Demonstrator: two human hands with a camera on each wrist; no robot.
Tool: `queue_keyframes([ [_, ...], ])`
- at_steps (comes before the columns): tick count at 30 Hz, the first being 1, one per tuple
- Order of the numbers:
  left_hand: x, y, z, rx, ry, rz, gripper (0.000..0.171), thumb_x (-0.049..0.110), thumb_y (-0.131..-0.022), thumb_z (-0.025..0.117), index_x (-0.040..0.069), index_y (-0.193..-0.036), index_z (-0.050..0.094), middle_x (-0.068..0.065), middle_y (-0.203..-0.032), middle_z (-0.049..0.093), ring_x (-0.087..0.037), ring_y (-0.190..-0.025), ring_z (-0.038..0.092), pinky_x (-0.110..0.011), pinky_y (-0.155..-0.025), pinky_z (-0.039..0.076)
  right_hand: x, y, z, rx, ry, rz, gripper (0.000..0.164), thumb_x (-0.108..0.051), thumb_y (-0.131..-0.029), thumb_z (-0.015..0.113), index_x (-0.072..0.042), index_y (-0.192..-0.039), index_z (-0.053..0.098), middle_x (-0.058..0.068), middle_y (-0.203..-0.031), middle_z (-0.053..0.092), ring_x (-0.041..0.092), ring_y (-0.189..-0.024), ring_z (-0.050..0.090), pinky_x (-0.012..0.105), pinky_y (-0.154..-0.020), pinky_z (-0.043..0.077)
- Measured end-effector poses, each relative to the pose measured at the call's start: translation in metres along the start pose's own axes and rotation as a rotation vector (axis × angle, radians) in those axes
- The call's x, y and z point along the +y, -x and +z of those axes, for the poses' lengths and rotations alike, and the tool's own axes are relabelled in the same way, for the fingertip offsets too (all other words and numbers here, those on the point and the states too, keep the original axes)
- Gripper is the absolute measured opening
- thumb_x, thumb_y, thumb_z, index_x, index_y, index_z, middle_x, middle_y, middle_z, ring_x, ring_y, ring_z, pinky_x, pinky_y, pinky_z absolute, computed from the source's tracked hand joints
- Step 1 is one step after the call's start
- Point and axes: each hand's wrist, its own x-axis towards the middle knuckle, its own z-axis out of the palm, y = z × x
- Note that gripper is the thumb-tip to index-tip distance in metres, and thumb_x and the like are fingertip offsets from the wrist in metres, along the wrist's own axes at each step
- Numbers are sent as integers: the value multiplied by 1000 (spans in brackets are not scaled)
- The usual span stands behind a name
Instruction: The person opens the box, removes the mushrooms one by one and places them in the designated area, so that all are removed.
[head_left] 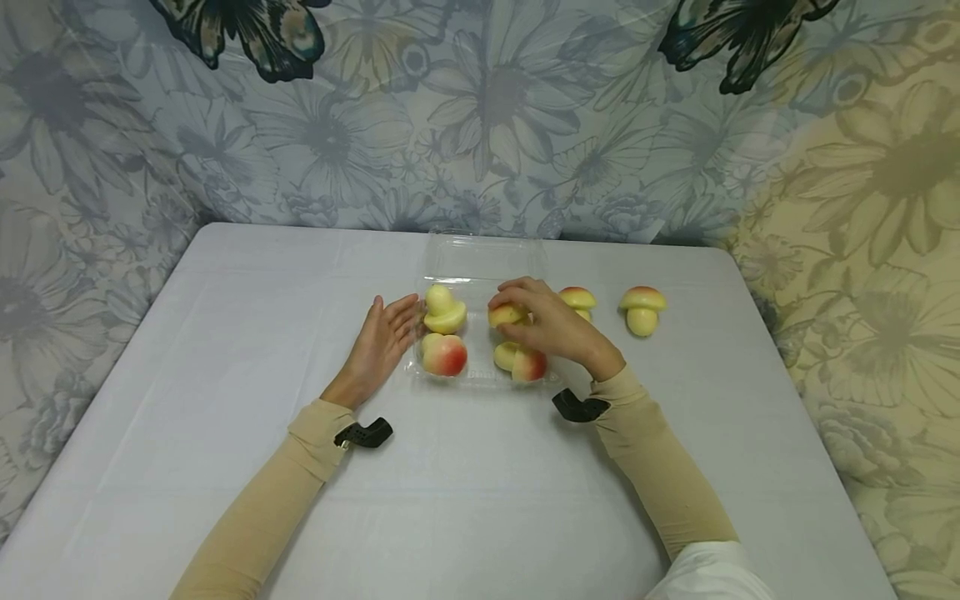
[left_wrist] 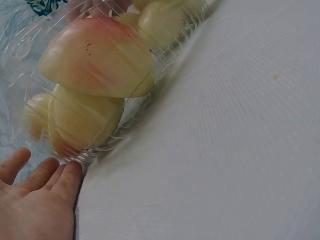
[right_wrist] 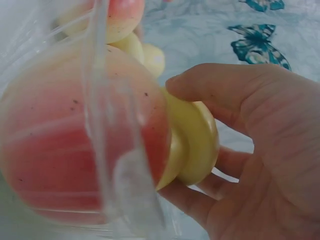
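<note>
A clear plastic clamshell container [head_left: 480,377] lies with its lid [head_left: 483,254] folded back. Toy mushrooms with red-yellow caps and pale yellow stems sit in it: one at the back left [head_left: 446,317], one at the front left [head_left: 447,357], one at the front right [head_left: 528,365]. In the container's back right, my right hand [head_left: 553,323] grips another mushroom [head_left: 507,314]; the right wrist view shows thumb and fingers around its yellow part [right_wrist: 202,145]. My left hand [head_left: 382,346] is at the container's left side, fingers extended; in the left wrist view its fingertips [left_wrist: 72,167] meet the plastic edge.
Two more mushrooms stand on the white table [head_left: 465,517] right of the container: one [head_left: 577,298] partly behind my right hand, the other [head_left: 642,311] farther right. A flower-patterned wall [head_left: 480,150] borders the table's back edge.
</note>
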Motion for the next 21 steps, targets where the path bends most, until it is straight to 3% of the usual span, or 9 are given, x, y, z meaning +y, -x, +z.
queue_keyframes([
  [10,0,0,0,4,-1,1,81,59,-107,13,-1,-161,11,-17,-170,12,-28,-159,13,-46,-132,12,-1,4,-9,41,-77,-46,31,-14,-94,72,-11,-124,67,19,-146,52,34,-138,45,51,-97,50],
  [21,0,0,1,0,-4,5,81,59,-107,13,-2,-161,11,-19,-169,13,-29,-158,14,-46,-132,14,0,11,-23,115,-193,-46,40,-9,-90,77,-11,-129,64,8,-140,57,22,-130,54,38,-97,56],
])
